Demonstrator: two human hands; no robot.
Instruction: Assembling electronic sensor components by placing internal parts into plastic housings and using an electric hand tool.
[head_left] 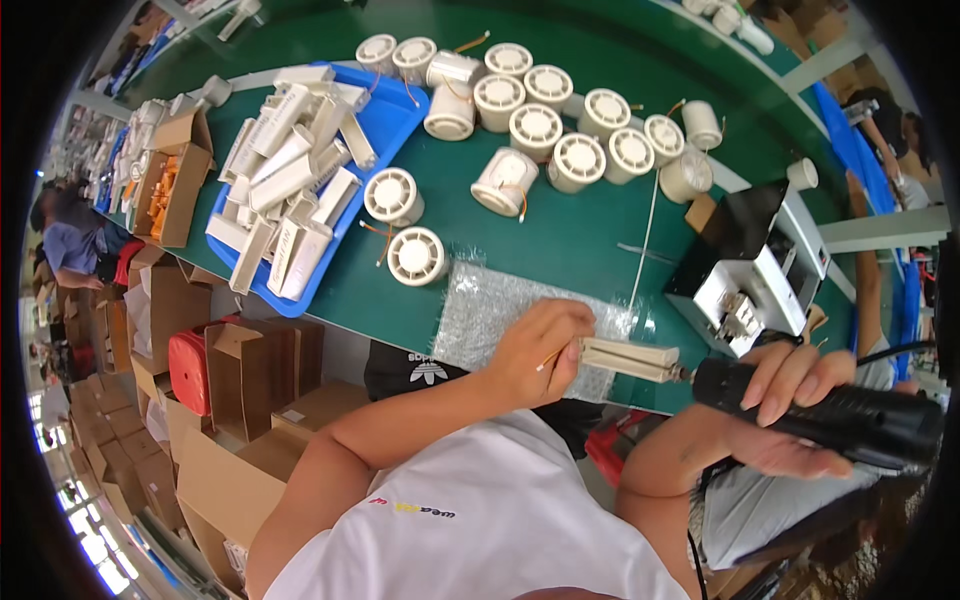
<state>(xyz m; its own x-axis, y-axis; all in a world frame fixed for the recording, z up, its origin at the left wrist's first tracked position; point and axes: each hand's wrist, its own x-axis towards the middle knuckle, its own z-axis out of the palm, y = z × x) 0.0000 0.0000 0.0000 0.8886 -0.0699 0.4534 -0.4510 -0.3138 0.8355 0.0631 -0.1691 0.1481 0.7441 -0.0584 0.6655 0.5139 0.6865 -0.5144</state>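
Observation:
My left hand (545,350) is closed around one end of a long white plastic housing (632,359), held level over the table's front edge. A short wire end pokes out by the fingers. My right hand (790,400) grips a black electric screwdriver (820,412) with a cord; its tip meets the housing's right end. Under my left hand lies a sheet of bubble wrap (480,310). Beyond it, two round white vented units (416,256) stand near a blue tray (345,235) piled with white plastic housings (285,190).
Several more round white units (536,128) with thin wires crowd the far middle of the green table (430,180). At right stands a black and silver metal box (755,270). Cardboard boxes (245,370) fill the floor at left, and a person (75,235) is farther off.

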